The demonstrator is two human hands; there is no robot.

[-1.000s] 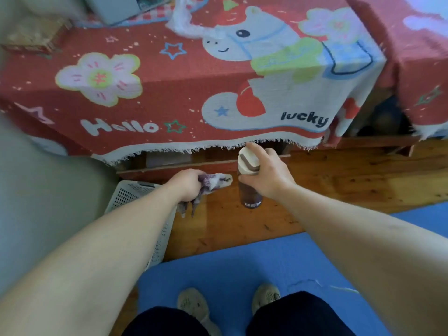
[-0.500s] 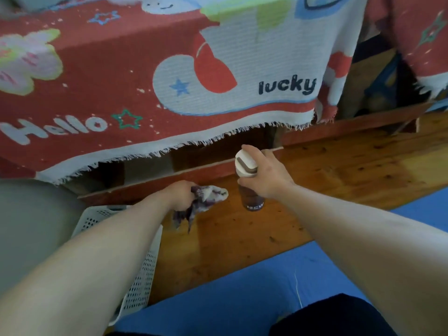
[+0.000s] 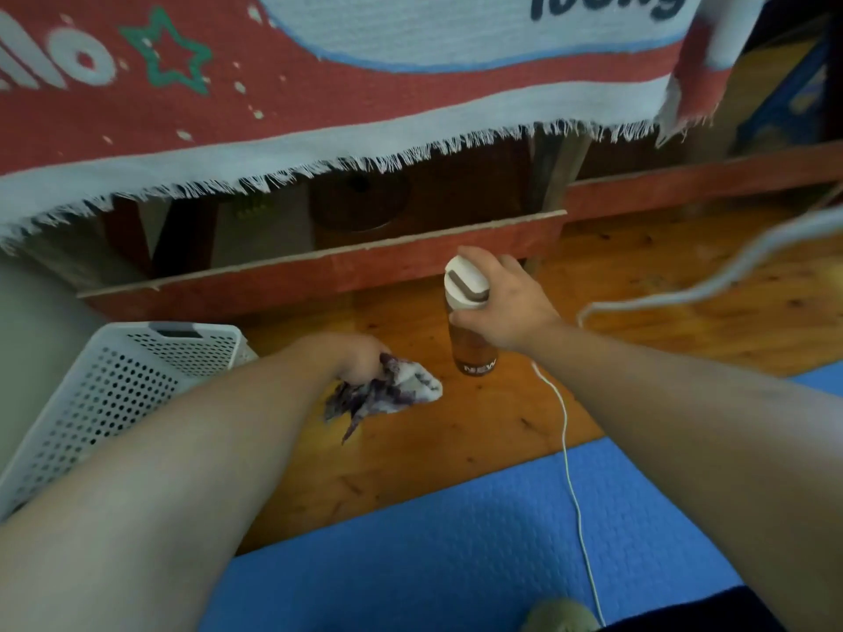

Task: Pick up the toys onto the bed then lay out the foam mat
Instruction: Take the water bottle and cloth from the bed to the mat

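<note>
Foam mat point(image 3: 456, 540) lies flat under me. My right hand point(image 3: 506, 307) grips an upright bottle point(image 3: 472, 353) by its cap, and my left hand point(image 3: 360, 358) clutches a patterned cloth point(image 3: 392, 392), both low over the wooden floor point(image 3: 456, 440). Neither is on the bed point(image 3: 365, 93) yet. The mat looks spread, its long axis roughly along the bed.

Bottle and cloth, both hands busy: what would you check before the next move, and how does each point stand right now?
1. The right hand grips the bottle at its cap: ok.
2. The left hand holds the cloth: ok.
3. Cap shut tight: cannot tell.
4. Bottle off the floor: cannot tell.
5. The cord clear of the bottle: not ok, it trails close beside it and over the mat.
</note>
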